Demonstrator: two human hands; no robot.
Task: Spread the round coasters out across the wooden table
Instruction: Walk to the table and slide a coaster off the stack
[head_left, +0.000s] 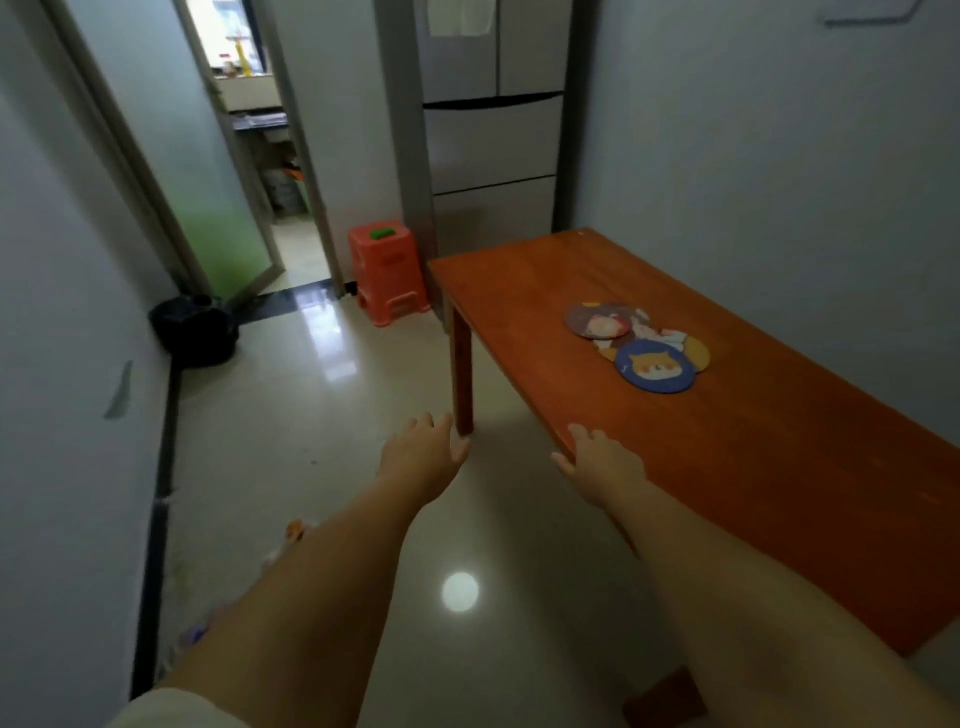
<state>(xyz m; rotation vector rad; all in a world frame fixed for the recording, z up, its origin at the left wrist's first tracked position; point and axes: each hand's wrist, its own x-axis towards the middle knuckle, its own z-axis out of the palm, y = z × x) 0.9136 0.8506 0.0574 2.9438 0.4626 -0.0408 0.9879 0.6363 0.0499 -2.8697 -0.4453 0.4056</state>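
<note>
Several round coasters lie overlapping in a small heap on the wooden table (779, 467), about mid-length and close to the wall. The nearest one is a blue coaster (655, 367) with an orange cartoon dog; a brownish coaster (597, 321) sits at the far end of the heap. My right hand (600, 460) hovers at the table's left edge, fingers apart, holding nothing. My left hand (426, 451) reaches forward over the floor beside the table leg, fingers loosely apart and holding nothing. Both hands are well short of the coasters.
A white wall runs along the table's right side. An orange plastic stool (387, 270) stands beyond the table's far corner, next to a grey fridge (493, 135). A black bin (195, 330) sits by the left wall, near an open doorway. The floor is glossy tile.
</note>
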